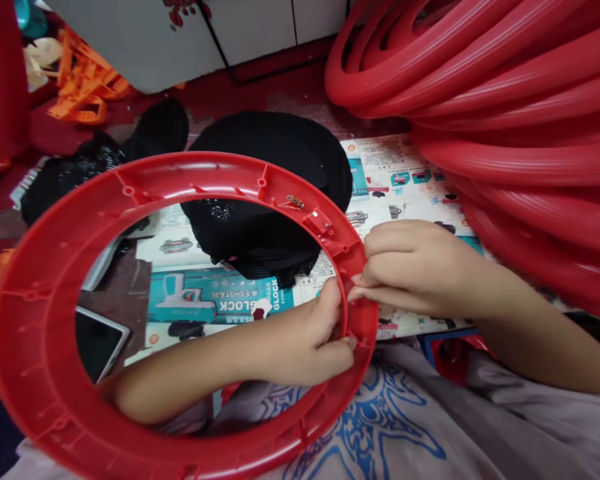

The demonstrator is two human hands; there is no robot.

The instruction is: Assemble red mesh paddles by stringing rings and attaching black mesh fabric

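A large red plastic ring (25, 320), its ribbed hollow side facing me, is tilted over my lap. My left arm reaches through its opening, and my left hand (325, 343) is closed round the inner rim at the right side. My right hand (413, 267) is closed too, thumb and fingertips pinched together over the channel just beside it. Whatever those fingertips hold is too small or hidden to make out. Further up the channel sit a small brass-coloured piece (295, 201) and a little red block (319, 223) with screw posts.
Many red plastic rings (480, 87) are stacked at the right. Behind the held ring lie black fabric (275, 147) and a printed cardboard sheet (220, 297). A dark-screened tablet (100, 340) shows through the opening. Orange plastic parts (85, 80) lie at the far left, near a white cabinet (260, 27).
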